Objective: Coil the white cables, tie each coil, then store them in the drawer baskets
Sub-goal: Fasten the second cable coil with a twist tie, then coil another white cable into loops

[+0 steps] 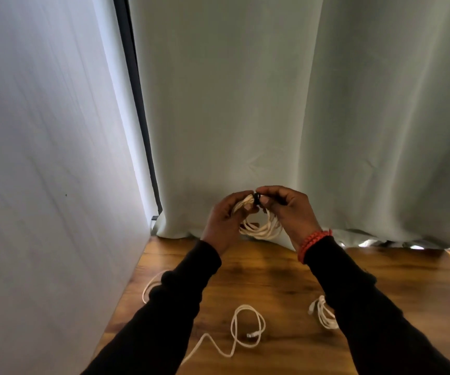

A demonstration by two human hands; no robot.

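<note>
- Both hands raised above the far part of the wooden table (272, 280), meeting in front of the pale curtain (245, 104).
- Left hand (225, 221): fingers curled round the top of a coiled white cable (261, 230), bunching the loops together.
- Right hand (288, 212): thumb and fingertips pinch a small black tie (256, 198) that sits at the top of the coil, right where the two hands meet.
- The coil hangs down between the hands as several loops, clear of the table top.
- Right wrist carries a red beaded bracelet (314, 243); both arms are in black sleeves.
- Loose white cable (245, 330) lies on the near middle of the table: one open loop with a plug end inside it, and a wavy tail running toward the near left.
- Another white cable (149, 288) shows at the left edge of the table, mostly hidden under the left sleeve.
- A bundled white cable (322, 312) lies to the right, just beside the right sleeve and partly under it; cannot tell whether it is tied.
- White panel (42, 185) stands along the left side of the table; a dark vertical strip (137, 104) runs between it and the curtain.
- Curtain hem rests on the far edge of the table.
</note>
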